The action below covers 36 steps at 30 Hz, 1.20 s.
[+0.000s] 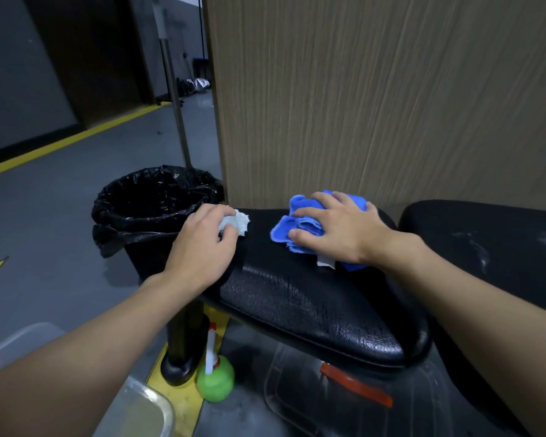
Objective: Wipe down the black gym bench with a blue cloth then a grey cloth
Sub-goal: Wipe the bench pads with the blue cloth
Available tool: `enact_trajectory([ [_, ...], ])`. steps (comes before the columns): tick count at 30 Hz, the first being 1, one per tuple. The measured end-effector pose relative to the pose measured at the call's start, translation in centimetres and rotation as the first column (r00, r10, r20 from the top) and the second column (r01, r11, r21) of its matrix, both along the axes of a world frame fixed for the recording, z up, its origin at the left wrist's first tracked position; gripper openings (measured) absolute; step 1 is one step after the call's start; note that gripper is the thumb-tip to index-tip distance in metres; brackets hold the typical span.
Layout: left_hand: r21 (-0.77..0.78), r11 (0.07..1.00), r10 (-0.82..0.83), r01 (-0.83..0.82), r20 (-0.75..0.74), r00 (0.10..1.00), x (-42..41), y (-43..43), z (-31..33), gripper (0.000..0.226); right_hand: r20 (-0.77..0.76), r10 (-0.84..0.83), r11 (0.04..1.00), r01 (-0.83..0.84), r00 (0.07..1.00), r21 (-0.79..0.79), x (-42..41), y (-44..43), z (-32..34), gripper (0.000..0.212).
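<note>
The black gym bench (pixel 300 298) runs across the middle, its padded seat pointing at a wood-grain panel. My right hand (pixel 334 227) lies flat on a bunched blue cloth (pixel 300 223), pressing it onto the far part of the seat. My left hand (pixel 202 247) rests at the bench's left edge, fingers curled around a pale whitish-grey cloth (pixel 238 222). A second black pad (pixel 486 247) with white smears lies to the right.
A bin lined with a black bag (pixel 152 203) stands left of the bench. On the floor below are a green spray bottle (pixel 215 378), a clear lidded box (pixel 344 395), a metal tray (pixel 142 411). The wood panel (pixel 375 99) stands close behind.
</note>
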<state>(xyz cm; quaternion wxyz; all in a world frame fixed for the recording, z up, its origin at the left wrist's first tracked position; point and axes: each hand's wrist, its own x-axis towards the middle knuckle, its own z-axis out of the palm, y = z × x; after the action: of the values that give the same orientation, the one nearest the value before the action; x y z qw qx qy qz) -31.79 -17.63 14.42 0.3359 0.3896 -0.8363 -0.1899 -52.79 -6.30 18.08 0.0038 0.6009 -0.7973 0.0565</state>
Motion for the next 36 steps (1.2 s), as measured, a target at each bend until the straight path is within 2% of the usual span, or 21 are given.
enact_trajectory([
  [5, 0.012, 1.000, -0.013, 0.013, 0.027, 1.000, 0.0, -0.1, 0.0, 0.030, 0.080, -0.143, 0.990, 0.143, 0.987, 0.007, -3.2, 3.8, 0.2, 0.060],
  [9, 0.007, 0.999, -0.048, 0.048, 0.045, 0.998, 0.2, 0.0, 0.0, 0.029, 0.015, -0.189, 0.981, 0.188, 0.982, 0.047, -1.6, 3.7, 0.1, 0.057],
  [18, 0.091, 0.992, -0.082, 0.083, -0.007, 0.997, 0.3, -0.3, 0.3, 0.046, -0.138, 0.039, 0.999, -0.033, 0.990, 0.041, 7.8, 2.2, -0.5, 0.063],
  [23, 0.088, 0.992, -0.093, 0.092, 0.010, 0.996, 0.4, -0.2, 0.4, 0.047, -0.080, 0.095, 0.995, -0.096, 0.992, -0.011, 7.5, 3.5, -0.6, 0.075],
  [26, 0.087, 0.991, -0.107, 0.104, 0.033, 0.994, 0.5, -0.2, 0.3, 0.043, -0.049, 0.049, 0.999, -0.050, 0.998, -0.013, 5.7, 5.6, -0.6, 0.070],
  [31, 0.062, 0.993, -0.105, 0.098, 0.116, 0.988, 0.7, 0.1, 0.5, 0.039, -0.024, -0.091, 0.995, 0.090, 0.996, -0.037, 3.3, 10.2, -0.6, 0.080],
  [36, 0.114, 0.982, -0.174, 0.153, 0.206, 0.963, 1.0, -0.7, 0.7, 0.044, -0.104, -0.202, 0.979, 0.201, 0.974, -0.025, 5.1, 10.5, -0.8, 0.080],
])
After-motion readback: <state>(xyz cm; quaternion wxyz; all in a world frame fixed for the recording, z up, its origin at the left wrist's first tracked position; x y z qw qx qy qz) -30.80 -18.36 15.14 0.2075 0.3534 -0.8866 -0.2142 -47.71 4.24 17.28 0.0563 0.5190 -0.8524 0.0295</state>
